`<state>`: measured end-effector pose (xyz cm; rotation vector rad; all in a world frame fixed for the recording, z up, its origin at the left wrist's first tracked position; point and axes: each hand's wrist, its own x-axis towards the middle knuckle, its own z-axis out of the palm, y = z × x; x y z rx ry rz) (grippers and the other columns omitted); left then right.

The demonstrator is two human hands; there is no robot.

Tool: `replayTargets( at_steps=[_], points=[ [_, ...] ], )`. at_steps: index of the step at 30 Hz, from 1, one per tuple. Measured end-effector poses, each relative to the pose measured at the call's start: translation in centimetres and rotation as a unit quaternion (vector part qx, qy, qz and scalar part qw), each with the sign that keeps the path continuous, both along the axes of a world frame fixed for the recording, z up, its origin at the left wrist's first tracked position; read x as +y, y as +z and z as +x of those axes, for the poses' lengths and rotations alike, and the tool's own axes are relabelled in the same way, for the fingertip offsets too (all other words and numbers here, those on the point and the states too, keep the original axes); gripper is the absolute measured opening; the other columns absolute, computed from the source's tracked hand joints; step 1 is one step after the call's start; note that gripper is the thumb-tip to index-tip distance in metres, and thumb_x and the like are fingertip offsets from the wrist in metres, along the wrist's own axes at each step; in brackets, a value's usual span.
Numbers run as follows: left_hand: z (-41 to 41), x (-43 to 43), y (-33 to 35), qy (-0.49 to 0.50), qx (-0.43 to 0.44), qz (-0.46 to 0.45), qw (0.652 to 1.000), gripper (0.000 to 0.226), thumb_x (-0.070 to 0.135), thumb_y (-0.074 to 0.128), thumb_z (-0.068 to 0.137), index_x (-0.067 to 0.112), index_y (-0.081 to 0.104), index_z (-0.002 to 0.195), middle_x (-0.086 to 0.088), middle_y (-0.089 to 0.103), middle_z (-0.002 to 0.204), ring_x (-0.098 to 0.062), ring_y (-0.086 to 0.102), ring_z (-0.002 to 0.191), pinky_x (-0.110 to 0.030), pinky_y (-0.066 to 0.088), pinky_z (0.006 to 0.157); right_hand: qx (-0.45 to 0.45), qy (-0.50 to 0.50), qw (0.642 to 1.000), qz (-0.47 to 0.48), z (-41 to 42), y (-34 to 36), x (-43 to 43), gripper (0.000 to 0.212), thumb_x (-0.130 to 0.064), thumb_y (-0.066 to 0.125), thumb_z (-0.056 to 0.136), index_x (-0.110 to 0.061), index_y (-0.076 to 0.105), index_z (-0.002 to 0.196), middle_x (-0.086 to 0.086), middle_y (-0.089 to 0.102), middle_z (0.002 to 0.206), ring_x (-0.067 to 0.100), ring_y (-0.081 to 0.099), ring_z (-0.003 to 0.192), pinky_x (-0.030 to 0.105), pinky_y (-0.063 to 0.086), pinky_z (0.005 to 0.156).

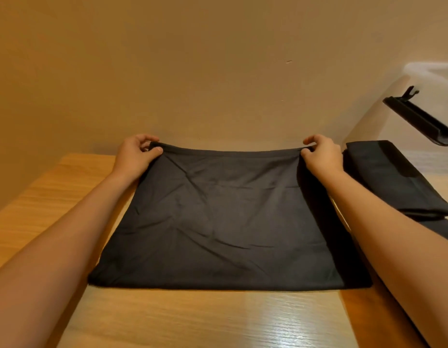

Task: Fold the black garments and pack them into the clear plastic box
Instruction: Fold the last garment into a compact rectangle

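Both hands are on the far edge of the black garment (218, 217); the left hand (139, 153) pinches the far-left corner between thumb and curled fingers, and the right hand (323, 154) pinches the far-right corner the same way; the hem between them is drawn into a near-straight line, lifted slightly off the wood at each corner. The garment lies spread across the middle of the wooden tabletop (192, 320), a broad panel with soft creases fanning over it; its near edge runs flat and straight across the boards, and both forearms reach out along its left and right sides. Off to the right sits a folded black garment (393, 177), a neat thick bundle just beside the right hand; more dark cloth peeks out beneath the right forearm. Behind that bundle stands the clear plastic box (428, 71), against the wall (192, 59) at the right edge of view, with a black latch (418, 119) sticking out from its side; whether the folded bundle rests inside the clear wall or just in front of it, I cannot tell.
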<state>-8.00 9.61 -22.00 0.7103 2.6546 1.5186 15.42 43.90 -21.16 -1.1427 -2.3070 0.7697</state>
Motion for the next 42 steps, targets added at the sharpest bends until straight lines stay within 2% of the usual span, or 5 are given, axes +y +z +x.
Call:
replayTargets(
  at_steps=[13, 23, 29, 37, 42],
  points=[
    [-0.8, 1.2, -1.1, 0.016, 0.041, -0.116, 0.992, 0.038, 0.022, 0.07, 0.092, 0.015, 0.066, 0.129, -0.006, 0.067, 0.123, -0.023, 0.061, 0.102, -0.033, 0.046, 0.084, -0.12, 0.001, 0.993, 0.011, -0.8, -1.0, -0.4, 0.038, -0.02, 0.056, 0.102, -0.021, 0.057, 0.139, 0.011, 0.067, 0.127, 0.033, 0.06, 0.117, 0.044, 0.047, 0.097],
    [10.6, -1.0, 1.9, -0.093, 0.137, -0.164, 0.972, 0.052, 0.041, 0.041, 0.103, 0.021, 0.046, 0.15, 0.0, 0.039, 0.159, -0.018, 0.031, 0.149, -0.047, 0.025, 0.121, -0.068, 0.18, 0.98, 0.056, 4.5, 3.0, -8.1, 0.046, -0.04, 0.048, 0.103, -0.025, 0.048, 0.147, 0.005, 0.06, 0.14, 0.026, 0.064, 0.111, 0.045, 0.049, 0.101],
    [18.5, -4.3, 0.7, -0.133, 0.082, -0.305, 0.94, 0.059, 0.051, 0.021, 0.106, 0.032, 0.014, 0.161, 0.013, -0.001, 0.168, -0.006, -0.008, 0.153, -0.052, -0.004, 0.124, -0.2, 0.26, 0.939, 0.105, 9.9, 1.1, -15.2, 0.063, -0.062, 0.024, 0.102, -0.037, 0.017, 0.16, -0.005, 0.014, 0.169, 0.024, 0.003, 0.156, 0.052, -0.003, 0.123],
    [21.3, -12.5, 1.2, -0.204, 0.034, -0.155, 0.966, 0.056, 0.053, 0.061, 0.085, 0.054, 0.049, 0.139, 0.027, 0.035, 0.153, 0.015, 0.023, 0.142, -0.03, 0.024, 0.119, -0.025, 0.313, 0.946, 0.078, 19.3, -0.4, -14.7, 0.046, -0.056, 0.048, 0.097, -0.036, 0.056, 0.138, -0.018, 0.05, 0.144, 0.004, 0.03, 0.145, 0.045, 0.029, 0.121],
    [22.4, -14.6, -0.2, -0.199, -0.044, -0.14, 0.969, 0.058, 0.044, 0.072, 0.08, 0.056, 0.054, 0.134, 0.038, 0.053, 0.136, -0.003, 0.023, 0.149, -0.043, 0.027, 0.121, -0.004, 0.337, 0.941, -0.01, 22.0, -1.4, -14.9, 0.05, -0.033, 0.074, 0.089, -0.049, 0.057, 0.133, -0.037, 0.055, 0.129, -0.024, 0.032, 0.132, 0.022, 0.016, 0.122]
  ],
)
